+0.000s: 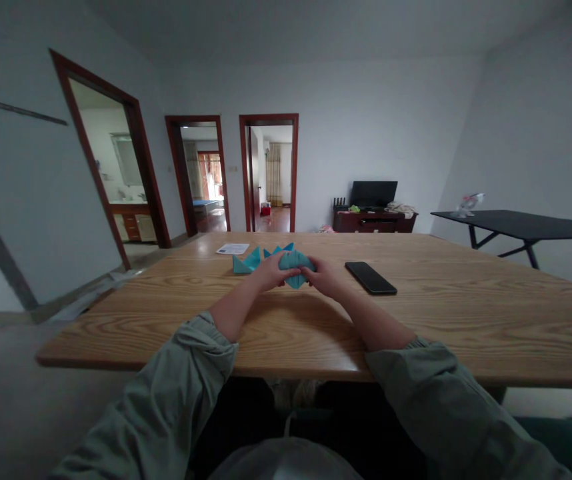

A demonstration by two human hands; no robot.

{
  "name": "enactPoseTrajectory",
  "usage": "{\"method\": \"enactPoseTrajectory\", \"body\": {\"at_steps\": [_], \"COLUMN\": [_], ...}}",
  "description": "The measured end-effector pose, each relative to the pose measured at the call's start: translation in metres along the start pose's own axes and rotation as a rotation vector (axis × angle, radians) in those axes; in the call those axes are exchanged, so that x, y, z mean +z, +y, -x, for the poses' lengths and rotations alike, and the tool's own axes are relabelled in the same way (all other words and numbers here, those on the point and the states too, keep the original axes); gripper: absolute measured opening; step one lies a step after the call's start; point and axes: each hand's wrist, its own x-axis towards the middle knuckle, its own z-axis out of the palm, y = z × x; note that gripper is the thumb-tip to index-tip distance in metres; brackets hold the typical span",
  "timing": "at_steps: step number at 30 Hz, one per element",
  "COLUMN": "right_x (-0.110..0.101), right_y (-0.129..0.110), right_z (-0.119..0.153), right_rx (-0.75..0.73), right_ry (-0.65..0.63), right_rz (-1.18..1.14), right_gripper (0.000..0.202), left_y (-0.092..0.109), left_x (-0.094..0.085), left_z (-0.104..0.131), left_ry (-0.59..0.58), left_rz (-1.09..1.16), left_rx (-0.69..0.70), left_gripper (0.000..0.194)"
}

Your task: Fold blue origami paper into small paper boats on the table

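Between both hands, above the wooden table, is a folded piece of light blue paper (296, 261). My left hand (270, 272) grips its left side, the thumb lying across the front. On the right side my right hand (320, 275) pinches it with thumb and fingers. Just left of my left hand stands a folded blue paper boat (247, 261) with pointed ends. Behind the hands, a second blue folded paper shape (277, 251) shows only its pointed top; the rest is hidden.
A black smartphone (370, 277) lies right of my hands. Farther back on the left is a white printed card (233, 249). The wooden table (466, 307) reaches wide to both sides. Beyond it stand a black table (526, 225) and a cabinet (373, 221) with a monitor.
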Motion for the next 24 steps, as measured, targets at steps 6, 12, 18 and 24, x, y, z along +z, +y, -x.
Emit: {"method": "enactPoseTrajectory", "body": {"at_steps": [6, 12, 18, 24], "right_x": [-0.004, -0.006, -0.004, -0.005], "right_y": [-0.010, -0.004, -0.008, -0.020], "right_z": [0.002, -0.001, 0.002, 0.006], "right_rx": [0.061, 0.031, 0.065, 0.038], "right_ry": [0.057, 0.053, 0.046, 0.118], "right_rz": [-0.072, -0.126, -0.144, -0.068], "right_gripper": [0.028, 0.040, 0.043, 0.038], "left_y": [-0.006, -0.004, -0.001, -0.007], "left_x": [-0.001, -0.002, -0.001, 0.001], "left_z": [-0.008, -0.007, -0.004, -0.009], "left_ry": [0.026, 0.030, 0.009, 0.095], "left_rz": [0.173, 0.202, 0.184, 0.321], "left_rx": [-0.011, 0.036, 0.070, 0.015], "left_gripper": [0.061, 0.058, 0.062, 0.076]}}
